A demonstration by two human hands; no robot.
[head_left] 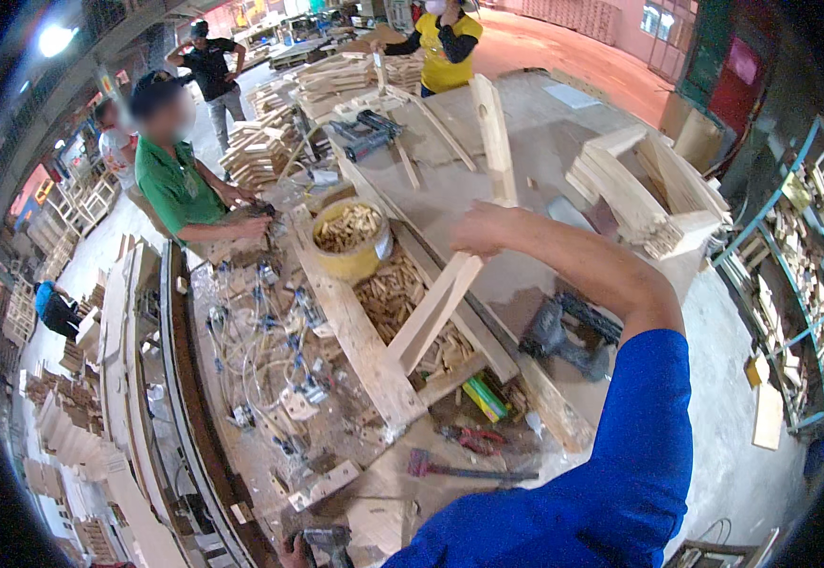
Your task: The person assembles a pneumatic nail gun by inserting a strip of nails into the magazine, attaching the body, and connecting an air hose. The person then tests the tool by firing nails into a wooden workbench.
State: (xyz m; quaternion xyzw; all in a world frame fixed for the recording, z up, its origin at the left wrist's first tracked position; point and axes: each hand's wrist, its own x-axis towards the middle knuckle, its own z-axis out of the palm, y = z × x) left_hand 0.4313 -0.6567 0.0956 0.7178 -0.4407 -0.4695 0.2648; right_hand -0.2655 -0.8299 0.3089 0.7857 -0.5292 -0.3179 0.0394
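My right hand (485,230) reaches over the worktable and is closed around the middle of a long pale wooden bar (495,142). The bar stands tilted, its upper end rising away from me and its lower end by a wooden-framed bin. My left hand (292,550) shows only in part at the bottom edge, against a dark grey nail gun (328,541); its fingers seem wrapped on the tool. Short wooden dowels (383,301) fill the bin under the bar. A yellow bucket (344,256) of wood pieces stands on the frame.
Another nail gun (571,336) lies right of the bin, a third (366,134) farther back. Red-handled pliers (474,439) and a hammer (469,470) lie nearer. Tubing and fittings (265,350) spread leftward. A wooden frame assembly (648,189) stands right. A co-worker in green (180,189) works across.
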